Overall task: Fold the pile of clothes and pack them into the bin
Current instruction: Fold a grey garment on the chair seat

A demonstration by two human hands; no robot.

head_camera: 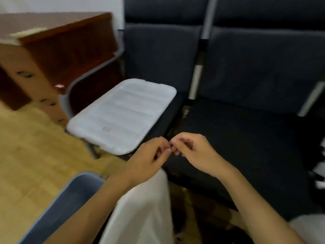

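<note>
Two hands meeting in the middle, fingertips nearly touching just in front of the seat edge. Left hand (149, 155) with fingers curled in, grip pinched on the top of a white garment (140, 208) that hangs straight down from it, past the forearm toward the bottom of the view. Right hand (191, 152) curled the same way, knuckles up, thumb and fingertips pressed together right beside the left's; can't tell whether that grip really has cloth in it, too blurry and small there. Both forearms bare, coming up from the lower corners.

Count-wise: one white garment in hand, plain, smooth-looking, no print visible, soft from motion blur. One blue bin (70, 199) at lower left on the wooden floor (31, 155), only its rim and a bit of inner wall showing, just beside the left forearm. One white ribbed lid (121, 113) lying flat on the left chair seat, hanging over its front edge. Two dark padded chairs (255, 120) side by side. More white fabric (320, 173) peeking in at the right edge, partly cut off. One reddish wooden cabinet (61, 50) at upper left.
</note>
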